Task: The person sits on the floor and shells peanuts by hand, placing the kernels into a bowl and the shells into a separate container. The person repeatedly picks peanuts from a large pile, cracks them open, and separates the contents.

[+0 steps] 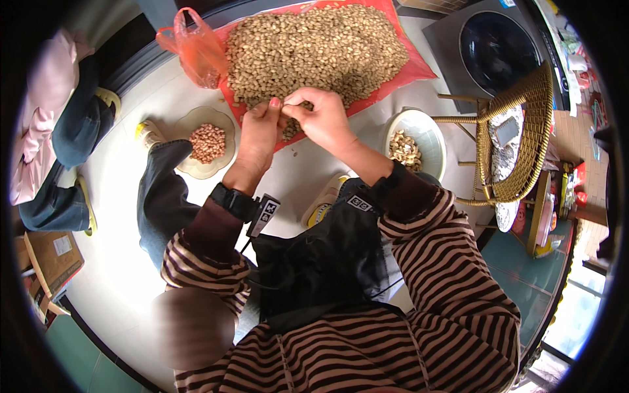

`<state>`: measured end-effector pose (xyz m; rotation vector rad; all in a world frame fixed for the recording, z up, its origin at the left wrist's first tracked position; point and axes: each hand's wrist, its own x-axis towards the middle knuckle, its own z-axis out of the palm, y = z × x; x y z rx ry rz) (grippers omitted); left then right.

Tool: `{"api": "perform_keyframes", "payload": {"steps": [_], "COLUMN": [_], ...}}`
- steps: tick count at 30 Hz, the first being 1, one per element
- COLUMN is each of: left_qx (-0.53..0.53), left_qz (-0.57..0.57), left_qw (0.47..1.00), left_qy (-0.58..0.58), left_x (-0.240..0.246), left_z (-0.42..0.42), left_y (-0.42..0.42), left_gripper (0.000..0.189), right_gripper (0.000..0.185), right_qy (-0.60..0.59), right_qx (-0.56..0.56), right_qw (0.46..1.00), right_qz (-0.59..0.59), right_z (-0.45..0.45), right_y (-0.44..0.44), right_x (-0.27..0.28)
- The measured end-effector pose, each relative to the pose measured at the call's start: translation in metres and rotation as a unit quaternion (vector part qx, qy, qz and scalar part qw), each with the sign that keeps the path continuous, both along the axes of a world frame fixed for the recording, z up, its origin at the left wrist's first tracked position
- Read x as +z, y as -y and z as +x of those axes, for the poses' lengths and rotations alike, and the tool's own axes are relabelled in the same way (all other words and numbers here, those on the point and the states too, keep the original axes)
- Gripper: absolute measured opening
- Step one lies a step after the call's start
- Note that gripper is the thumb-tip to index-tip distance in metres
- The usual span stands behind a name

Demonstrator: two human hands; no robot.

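My left hand (263, 123) and my right hand (322, 115) meet fingertip to fingertip over the near edge of a heap of unshelled peanuts (314, 49). The heap lies on a red plastic sheet (417, 69). Both hands have thumb and fingers pinched together; whatever is between them is too small and covered to make out, perhaps a peanut. On the left, a pale scalloped dish (189, 118) holds shelled reddish peanut kernels (208, 142). To the right, empty peanut shells (405, 150) lie in a pale round basin (435, 137), partly behind my right forearm.
A red plastic bag (196, 54) stands at the sheet's left corner. Another person (73, 127) is at the far left, above a cardboard box (56, 255). At right are a wicker chair (528, 162) and a front-loading washing machine (454, 59). My shoes rest on the pale floor.
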<state>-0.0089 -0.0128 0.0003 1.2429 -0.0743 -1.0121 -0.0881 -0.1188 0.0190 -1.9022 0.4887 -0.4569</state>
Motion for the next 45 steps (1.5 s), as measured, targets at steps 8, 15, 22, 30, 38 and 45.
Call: {"api": "perform_keyframes", "payload": {"steps": [8,15,22,30,38,45], "left_qx": [-0.070,-0.105,-0.077,0.043,0.215,0.197], "left_qz": [-0.163,-0.162,-0.111,0.044,0.076,0.106], "left_qw": [0.971,0.964,0.974,0.998,0.968,0.973], "left_qy": [-0.158,-0.182,-0.180,-0.012,-0.109,-0.049], "left_x": [0.005,-0.001,-0.020,-0.074,-0.120,-0.080], "left_z": [0.014,0.005,-0.010,0.012,0.084,0.062], "left_y": [-0.006,-0.007,-0.007,-0.031,-0.086,-0.071], "left_gripper": [0.032,0.033,0.030,0.022,0.027,0.052], "right_gripper": [0.015,0.013,0.006,0.009,0.011,0.017], "right_qy": [0.027,-0.063,-0.108,-0.066,-0.211,-0.363], "right_qx": [0.021,0.072,0.113,-0.067,-0.141,-0.205], "right_qw": [0.917,0.932,0.974,0.879,0.892,0.901], "right_qz": [0.397,0.348,0.162,0.467,0.374,0.121], "right_z": [-0.002,-0.004,-0.013,-0.020,0.007,0.039], "right_y": [0.018,0.018,0.019,0.079,0.101,0.117], "right_x": [0.016,0.013,-0.002,-0.045,-0.135,-0.211]}}
